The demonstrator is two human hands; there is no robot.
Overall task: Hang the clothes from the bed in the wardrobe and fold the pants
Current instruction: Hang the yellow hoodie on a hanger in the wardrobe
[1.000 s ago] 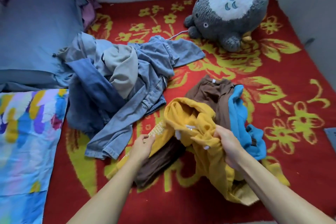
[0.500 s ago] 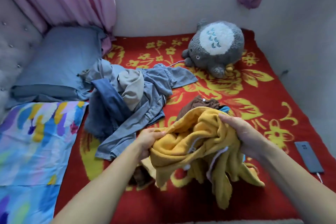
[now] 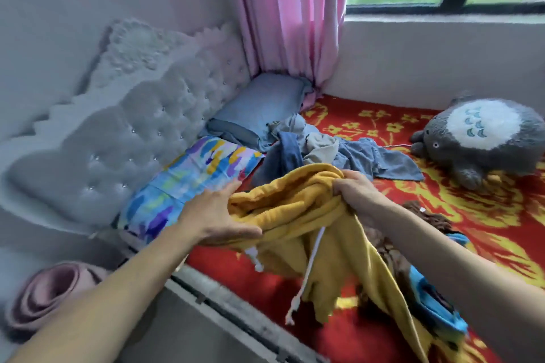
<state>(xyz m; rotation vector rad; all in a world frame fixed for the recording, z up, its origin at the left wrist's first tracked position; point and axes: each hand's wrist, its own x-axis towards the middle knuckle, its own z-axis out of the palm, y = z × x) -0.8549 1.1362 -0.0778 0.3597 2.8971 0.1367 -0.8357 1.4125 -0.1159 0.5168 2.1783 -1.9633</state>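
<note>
- One yellow garment [image 3: 295, 209] hangs over the red bed cover [image 3: 477, 233], held by two hands: the left hand [image 3: 212, 215] pinches its edge and the right hand [image 3: 356, 188] grips a bunched fold.
- One denim heap [image 3: 324, 150] lies behind; its pieces can't be counted.
- One brown garment [image 3: 424, 215] and one blue garment [image 3: 436, 303] are mostly hidden by the right arm.
- One plush toy [image 3: 483, 138] is cut off at the frame's edge.

I read yellow garment [image 3: 298, 209] as thick matt fleece, soft nap; its white drawcords [image 3: 313, 259] look woven cotton. Behind it, blue clothes [image 3: 348, 156]: washed denim and thin matt cotton. Under it, red blanket [image 3: 460, 206]: short plush pile. Left of it, headboard [image 3: 124, 138]: tufted grey velvet, slight sheen. Right of it, plush toy [image 3: 483, 138]: long fuzzy fur.
</note>
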